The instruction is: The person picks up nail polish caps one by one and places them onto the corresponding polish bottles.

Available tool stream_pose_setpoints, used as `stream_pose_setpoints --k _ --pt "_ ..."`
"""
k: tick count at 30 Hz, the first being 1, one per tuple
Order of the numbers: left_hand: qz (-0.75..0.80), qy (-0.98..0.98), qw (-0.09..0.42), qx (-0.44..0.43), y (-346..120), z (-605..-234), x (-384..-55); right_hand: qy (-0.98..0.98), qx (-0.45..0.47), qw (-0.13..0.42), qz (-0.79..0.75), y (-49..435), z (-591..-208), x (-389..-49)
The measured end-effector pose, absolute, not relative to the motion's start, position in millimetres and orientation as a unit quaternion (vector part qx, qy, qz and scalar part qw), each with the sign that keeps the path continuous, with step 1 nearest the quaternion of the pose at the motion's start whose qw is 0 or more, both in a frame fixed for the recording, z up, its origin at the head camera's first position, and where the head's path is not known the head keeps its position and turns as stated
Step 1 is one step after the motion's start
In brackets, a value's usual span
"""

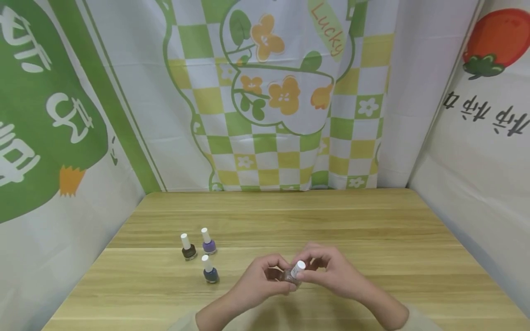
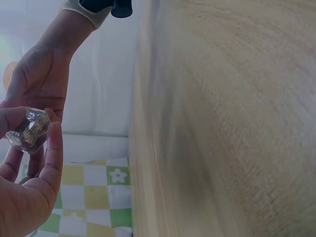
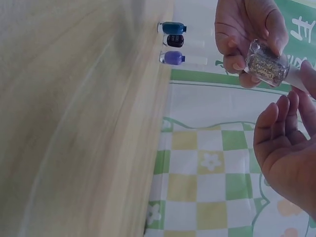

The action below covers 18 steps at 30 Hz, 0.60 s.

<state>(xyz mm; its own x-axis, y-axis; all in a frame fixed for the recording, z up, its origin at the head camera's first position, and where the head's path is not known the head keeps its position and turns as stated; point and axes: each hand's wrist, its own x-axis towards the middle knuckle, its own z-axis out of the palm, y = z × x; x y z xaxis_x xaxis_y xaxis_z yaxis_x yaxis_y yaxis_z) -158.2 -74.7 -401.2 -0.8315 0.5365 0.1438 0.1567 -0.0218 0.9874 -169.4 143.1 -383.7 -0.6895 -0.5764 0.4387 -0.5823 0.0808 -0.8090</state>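
A small clear nail polish bottle (image 1: 288, 276) filled with glitter is held above the table, tilted. My left hand (image 1: 258, 282) grips the glass body between thumb and fingers. The thumb and index finger of my right hand (image 1: 331, 271) pinch its white cap (image 1: 300, 266). In the right wrist view, gold and silver flecks show inside the glass (image 3: 267, 64), and the cap sits on the neck. The left wrist view shows the bottle's base (image 2: 29, 132) between the left fingers.
Left of the hands, three white-capped nail polish bottles stand upright on the wooden table (image 1: 331, 216): black (image 1: 189, 251), purple (image 1: 209, 246) and dark blue (image 1: 211, 275). Printed curtains (image 1: 281, 151) hang behind the table and along both sides.
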Motion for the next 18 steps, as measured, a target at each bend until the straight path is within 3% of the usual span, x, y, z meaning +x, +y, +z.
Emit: stream_pose_setpoints --k 18 --pt "0.668 0.704 0.109 0.216 -69.7 -403.6 -154.5 -0.774 0.269 0.033 0.572 130.8 -389.5 -162.2"
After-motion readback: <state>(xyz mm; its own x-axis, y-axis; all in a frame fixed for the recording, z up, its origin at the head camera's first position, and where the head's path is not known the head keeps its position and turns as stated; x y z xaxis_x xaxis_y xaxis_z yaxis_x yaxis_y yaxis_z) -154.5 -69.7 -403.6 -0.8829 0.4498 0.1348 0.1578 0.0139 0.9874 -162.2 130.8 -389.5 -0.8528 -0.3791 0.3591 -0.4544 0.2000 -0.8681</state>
